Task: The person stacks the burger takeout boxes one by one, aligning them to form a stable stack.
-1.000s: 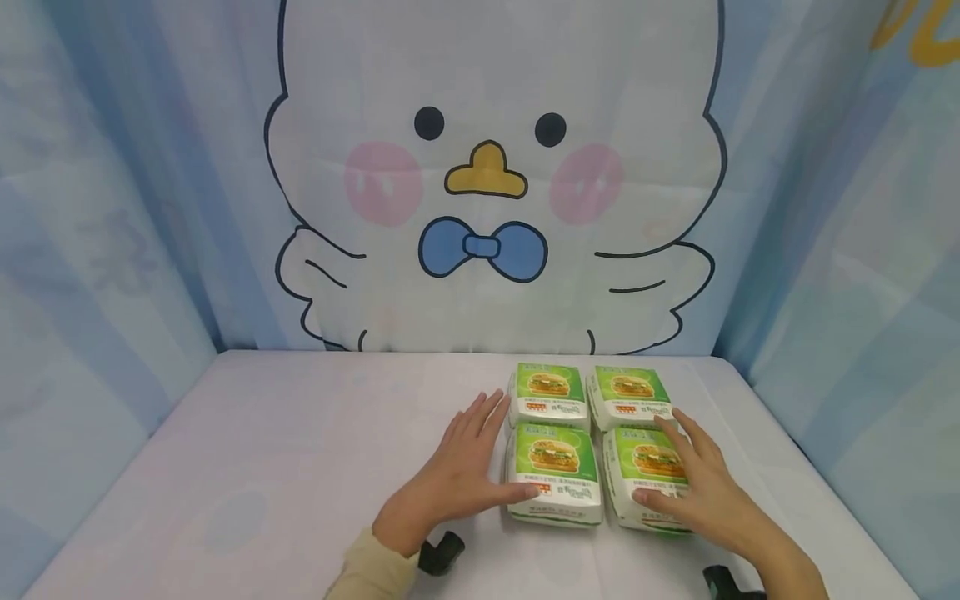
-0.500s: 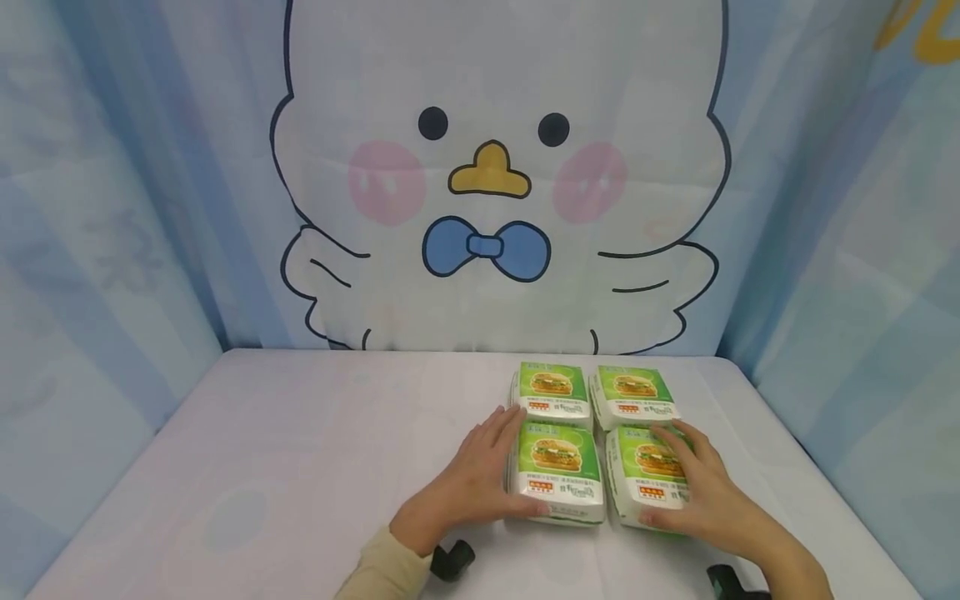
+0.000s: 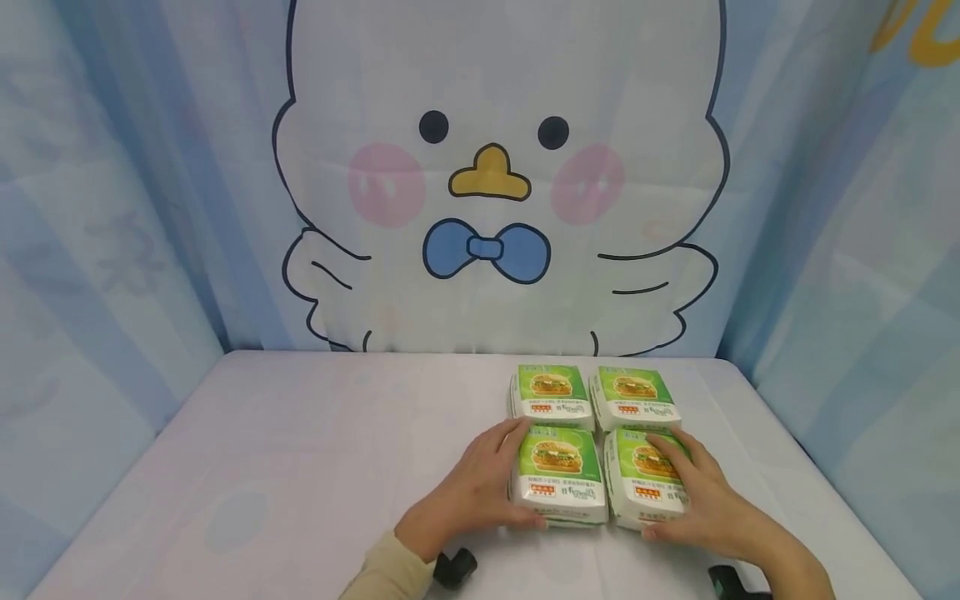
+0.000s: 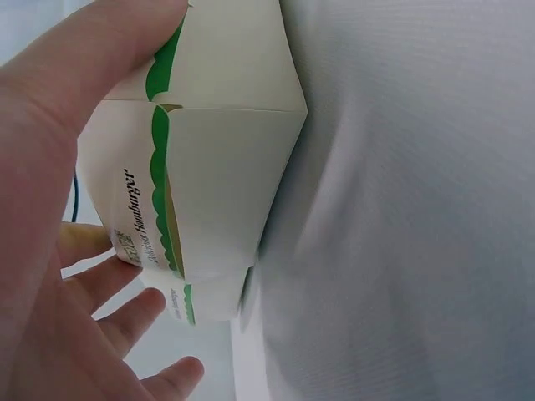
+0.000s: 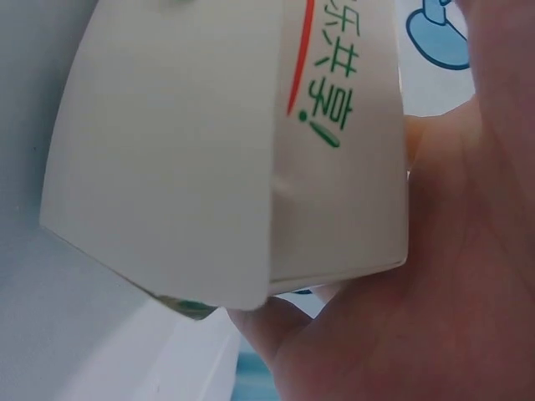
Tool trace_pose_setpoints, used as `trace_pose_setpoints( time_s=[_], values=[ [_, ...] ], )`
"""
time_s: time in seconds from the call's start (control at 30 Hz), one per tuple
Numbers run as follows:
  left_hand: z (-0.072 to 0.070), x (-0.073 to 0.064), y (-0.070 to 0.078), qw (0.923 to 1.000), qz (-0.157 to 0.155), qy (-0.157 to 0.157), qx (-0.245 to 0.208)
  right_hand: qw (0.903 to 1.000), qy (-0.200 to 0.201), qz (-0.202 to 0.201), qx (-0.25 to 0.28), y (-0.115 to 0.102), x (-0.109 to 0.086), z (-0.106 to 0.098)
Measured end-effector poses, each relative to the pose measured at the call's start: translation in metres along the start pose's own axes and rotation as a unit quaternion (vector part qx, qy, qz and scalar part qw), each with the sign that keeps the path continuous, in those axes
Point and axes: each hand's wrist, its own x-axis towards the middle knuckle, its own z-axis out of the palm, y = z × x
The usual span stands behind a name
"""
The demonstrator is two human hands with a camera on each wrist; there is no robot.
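Note:
Several green-and-white hamburger boxes stand together on the table in two rows. My left hand (image 3: 480,483) holds the near left hamburger box (image 3: 562,492), thumb at its front side and fingers at its far left corner. In the left wrist view, the thumb (image 4: 100,58) lies across the white carton (image 4: 230,184), while some fingertips stick out free of it. My right hand (image 3: 708,504) grips the near right hamburger box (image 3: 637,492), thumb low at the front and fingers over its right side. That box's white flap (image 5: 167,159) fills much of the right wrist view.
Two more hamburger boxes, the far left one (image 3: 551,396) and the far right one (image 3: 636,396), sit right behind the near pair. A white cloth covers the table (image 3: 337,442). A printed curtain (image 3: 487,317) hangs behind its back edge. Black wrist mounts (image 3: 455,568) show below the hands.
Both hands have come down closer around the two near hamburger boxes. The left hand moved right and toward the front, and both thumbs slid from the tops to the front sides.

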Motion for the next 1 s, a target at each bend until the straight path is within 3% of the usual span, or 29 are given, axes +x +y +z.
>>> trace_pose_setpoints(
  time_s=[0.3,0.5,1.0],
  values=[
    [-0.009,-0.002,-0.003,0.9982,-0.022,-0.009,-0.054,0.9998,-0.014,0.014,0.0,0.0,-0.001,-0.001],
    [-0.026,-0.007,-0.009,0.995,-0.029,-0.014,-0.094,0.9997,-0.013,0.018,-0.005,0.0,-0.001,-0.001],
    [-0.063,-0.023,-0.025,0.9916,-0.031,0.038,-0.119,0.9991,-0.028,0.032,0.002,0.001,0.001,-0.002]
  ],
)
